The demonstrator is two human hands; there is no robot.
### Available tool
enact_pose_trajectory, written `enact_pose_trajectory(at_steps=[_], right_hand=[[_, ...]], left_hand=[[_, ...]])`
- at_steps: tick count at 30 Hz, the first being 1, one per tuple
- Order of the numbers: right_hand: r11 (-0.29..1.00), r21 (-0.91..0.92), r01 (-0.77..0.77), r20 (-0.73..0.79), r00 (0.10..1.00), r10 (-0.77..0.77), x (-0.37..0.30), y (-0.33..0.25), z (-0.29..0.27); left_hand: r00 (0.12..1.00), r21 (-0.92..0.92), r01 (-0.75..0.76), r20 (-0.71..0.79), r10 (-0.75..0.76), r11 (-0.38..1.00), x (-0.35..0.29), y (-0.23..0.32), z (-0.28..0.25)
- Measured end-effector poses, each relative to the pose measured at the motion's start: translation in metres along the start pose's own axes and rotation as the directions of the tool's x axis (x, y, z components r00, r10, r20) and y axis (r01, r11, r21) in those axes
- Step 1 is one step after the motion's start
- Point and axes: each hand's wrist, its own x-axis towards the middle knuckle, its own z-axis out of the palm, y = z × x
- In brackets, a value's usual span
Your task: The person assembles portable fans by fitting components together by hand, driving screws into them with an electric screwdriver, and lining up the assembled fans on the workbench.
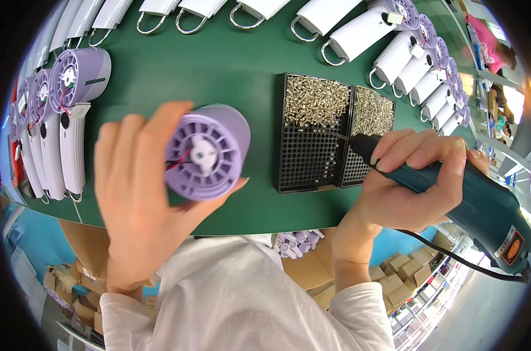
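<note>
My left hand [138, 175] is wrapped round a purple fan housing [233, 126], a short cylinder with a slotted face, a white centre piece and red and black wires. The housing is tilted so its slotted end shows. In my right hand [417, 175] is a dark teal electric screwdriver [481, 205] with a black nose and a cord. Its tip points left, over a black screw tray [306, 155]. Loose silver screws [315, 99] are heaped in the tray's far part, and a few stand in its holes. Whether the tip touches a screw I cannot tell.
A second black screw tray [367, 169] adjoins the first. White handle parts with metal loops [359, 35] line the far edge and the right of the green table [160, 70]. More purple housings [78, 76] with white handles lie at left. Cardboard boxes [405, 272] stand below.
</note>
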Motion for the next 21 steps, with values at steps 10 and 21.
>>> enact_pose_trajectory(at_steps=[10, 21], right_hand=[[0.999, 0.022, 0.032, 0.060, 0.998, -0.033, -0.001, 0.000, 0.002], [0.999, 0.033, 0.027, 0.153, 0.988, -0.032, 0.000, 0.002, -0.006]], left_hand=[[0.999, -0.108, 0.050, 0.018, -0.048, 0.993, -0.012, -0.026, -0.013], [0.987, -0.004, 0.145, 0.070, -0.144, 0.989, -0.031, -0.042, -0.007]])
